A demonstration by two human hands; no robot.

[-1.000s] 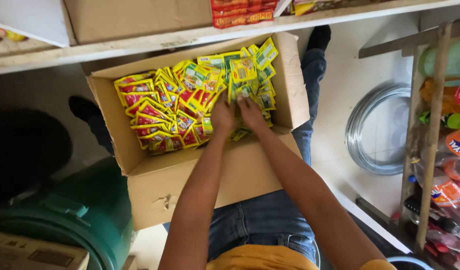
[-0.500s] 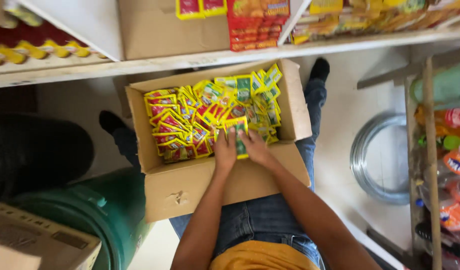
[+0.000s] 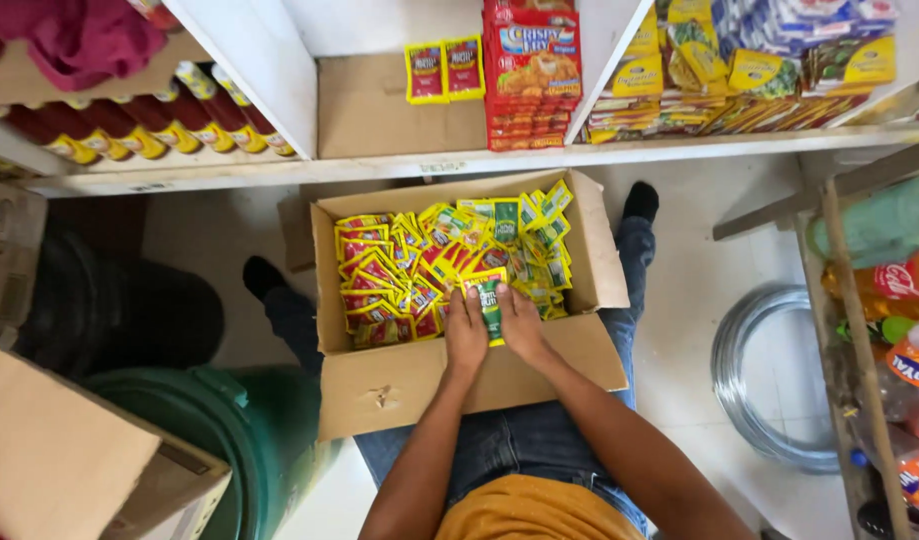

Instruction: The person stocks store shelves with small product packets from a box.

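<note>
Shop floor under white shelf (image 3: 279, 170) | my left hand (image 3: 466, 335) and right hand (image 3: 522, 325) closed around green sachet (image 3: 490, 300) at cardboard box (image 3: 459, 380) near edge | I'd lift straight, pinching evenly.

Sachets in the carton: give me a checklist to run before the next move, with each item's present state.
1. Grip on the green and yellow sachets: left hand and right hand press them from both sides. Ok.
2. Cardboard carton support: rests on the person's lap, flaps open. Ok.
3. Loose sachets contained: all lie inside the carton walls. Ok.
4. Shelf space: bare patch beside the two hanging red and yellow packets. Ok.
5. Number of sachets in the held bundle: hidden by the fingers. Cannot tell.
6. Sorting by colour: red and yellow-green sachets lie mixed. Not ok.
</note>
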